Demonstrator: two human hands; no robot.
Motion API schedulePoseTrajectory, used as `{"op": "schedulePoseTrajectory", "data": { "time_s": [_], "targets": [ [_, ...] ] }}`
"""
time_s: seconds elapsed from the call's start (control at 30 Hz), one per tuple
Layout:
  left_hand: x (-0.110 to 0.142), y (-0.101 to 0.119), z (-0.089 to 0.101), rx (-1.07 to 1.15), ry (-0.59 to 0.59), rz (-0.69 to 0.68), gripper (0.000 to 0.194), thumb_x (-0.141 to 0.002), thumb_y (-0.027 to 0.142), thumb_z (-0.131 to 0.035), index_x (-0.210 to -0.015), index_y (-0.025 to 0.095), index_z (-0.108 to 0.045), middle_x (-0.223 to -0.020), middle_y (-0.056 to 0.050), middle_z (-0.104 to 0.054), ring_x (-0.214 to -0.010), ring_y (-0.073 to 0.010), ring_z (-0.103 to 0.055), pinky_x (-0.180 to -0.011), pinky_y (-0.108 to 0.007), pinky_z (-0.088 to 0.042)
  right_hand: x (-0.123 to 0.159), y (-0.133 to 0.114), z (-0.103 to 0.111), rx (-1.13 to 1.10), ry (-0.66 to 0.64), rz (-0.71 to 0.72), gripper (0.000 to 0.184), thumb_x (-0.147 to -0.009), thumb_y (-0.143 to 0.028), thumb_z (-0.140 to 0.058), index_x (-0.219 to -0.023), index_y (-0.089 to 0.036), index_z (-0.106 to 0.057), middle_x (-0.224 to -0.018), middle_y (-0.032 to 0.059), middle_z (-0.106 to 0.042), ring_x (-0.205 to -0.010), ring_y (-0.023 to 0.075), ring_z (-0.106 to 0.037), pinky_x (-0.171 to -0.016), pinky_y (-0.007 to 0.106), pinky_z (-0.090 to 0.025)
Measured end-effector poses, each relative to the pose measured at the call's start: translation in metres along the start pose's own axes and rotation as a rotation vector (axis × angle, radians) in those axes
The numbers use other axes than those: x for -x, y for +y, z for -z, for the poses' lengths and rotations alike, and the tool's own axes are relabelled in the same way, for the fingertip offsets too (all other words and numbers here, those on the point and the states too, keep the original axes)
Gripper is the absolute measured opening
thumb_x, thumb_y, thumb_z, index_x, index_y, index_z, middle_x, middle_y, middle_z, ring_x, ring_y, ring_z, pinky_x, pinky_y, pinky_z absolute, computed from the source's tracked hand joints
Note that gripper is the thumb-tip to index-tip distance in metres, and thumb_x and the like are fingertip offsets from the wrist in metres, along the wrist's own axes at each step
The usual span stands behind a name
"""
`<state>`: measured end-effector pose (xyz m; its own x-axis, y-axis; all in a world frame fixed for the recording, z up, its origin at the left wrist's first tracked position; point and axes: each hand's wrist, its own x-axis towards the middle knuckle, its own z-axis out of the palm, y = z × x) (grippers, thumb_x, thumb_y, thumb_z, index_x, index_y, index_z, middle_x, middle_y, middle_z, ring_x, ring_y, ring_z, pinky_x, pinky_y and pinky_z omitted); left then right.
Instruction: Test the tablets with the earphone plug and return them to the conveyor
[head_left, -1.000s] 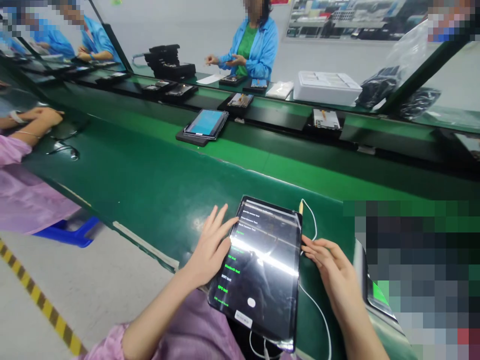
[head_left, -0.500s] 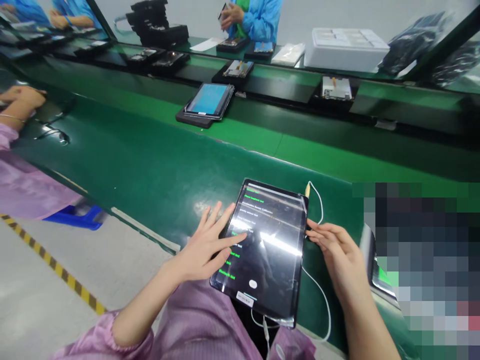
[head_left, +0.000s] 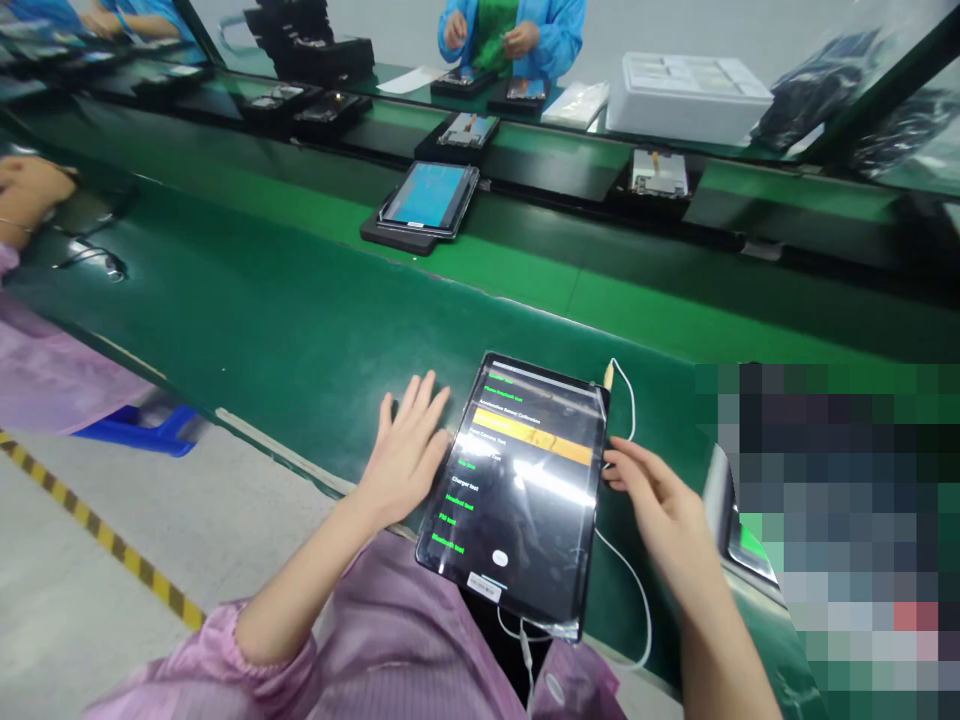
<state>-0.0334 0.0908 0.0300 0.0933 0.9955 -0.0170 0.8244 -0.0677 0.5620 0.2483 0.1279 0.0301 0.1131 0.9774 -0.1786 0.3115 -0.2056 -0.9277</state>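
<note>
A black tablet [head_left: 525,540] lies tilted on the near edge of the green bench, its screen listing tests in green and white text with one row lit orange. A white cable [head_left: 634,405] with a yellow plug [head_left: 608,376] joins it at the upper right corner. My left hand [head_left: 409,450] is open beside the tablet's left edge, fingers spread, the thumb close to the rim. At the opposite edge my right hand [head_left: 664,500] has its fingers bent together by the cable; what they pinch is hidden.
Beyond the bench [head_left: 300,330], a lit tablet [head_left: 424,195] rests on a black pad. Black trays with opened devices [head_left: 658,174] line the far rail. A white foam box [head_left: 686,100] stands behind. A co-worker's arm [head_left: 30,195] is at left, and another person in blue [head_left: 555,40] works opposite.
My left hand has drawn back from the screen to the tablet's left side. One row on the screen has turned orange. The right hand stays at the right edge. The person opposite has parted their hands.
</note>
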Motion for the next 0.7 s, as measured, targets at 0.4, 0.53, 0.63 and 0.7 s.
{"op": "schedulePoseTrajectory", "data": {
  "time_s": [0.4, 0.53, 0.63, 0.7],
  "targets": [
    [0.018, 0.030, -0.007, 1.092, 0.048, 0.244, 0.059, -0.094, 0.049, -0.045, -0.145, 0.020, -0.040, -0.154, -0.004, -0.033, -0.146, -0.0242, -0.025, -0.122, -0.040, -0.015, 0.010, -0.029, 0.002, -0.431, -0.285, -0.230, 0.051, -0.063, -0.068, -0.079, -0.078, -0.020, -0.071, -0.074, 0.0092, -0.069, -0.068, 0.0253, -0.067, -0.058, 0.032, -0.057],
    [0.018, 0.041, -0.009, 1.394, -0.038, 0.323, 0.048, -0.090, 0.041, -0.056, -0.136, 0.024, -0.054, -0.148, -0.002, -0.045, -0.140, -0.0248, -0.037, -0.116, -0.036, -0.031, 0.022, -0.035, 0.016, -0.421, -0.280, -0.246, 0.050, -0.059, -0.070, -0.079, -0.068, -0.022, -0.065, -0.050, 0.0026, -0.059, -0.038, 0.0172, -0.052, -0.035, 0.025, -0.045],
    [0.017, 0.046, -0.018, 1.518, -0.127, 0.395, 0.040, -0.085, 0.039, -0.062, -0.121, 0.023, -0.067, -0.136, -0.002, -0.058, -0.133, -0.0247, -0.047, -0.114, -0.035, -0.035, 0.032, -0.031, 0.027, -0.406, -0.300, -0.286, 0.055, -0.059, -0.077, -0.073, -0.075, -0.024, -0.066, -0.041, -0.0008, -0.051, -0.027, 0.0148, -0.042, -0.026, 0.025, -0.035],
    [0.017, 0.050, -0.024, 1.580, -0.187, 0.477, 0.038, -0.079, 0.041, -0.066, -0.111, 0.021, -0.072, -0.125, -0.003, -0.067, -0.128, -0.0260, -0.053, -0.113, -0.036, -0.037, 0.036, -0.029, 0.031, -0.400, -0.281, -0.292, 0.058, -0.064, -0.080, -0.066, -0.086, -0.026, -0.068, -0.045, 0.0008, -0.055, -0.030, 0.0176, -0.047, -0.029, 0.028, -0.040]
  ]
}}
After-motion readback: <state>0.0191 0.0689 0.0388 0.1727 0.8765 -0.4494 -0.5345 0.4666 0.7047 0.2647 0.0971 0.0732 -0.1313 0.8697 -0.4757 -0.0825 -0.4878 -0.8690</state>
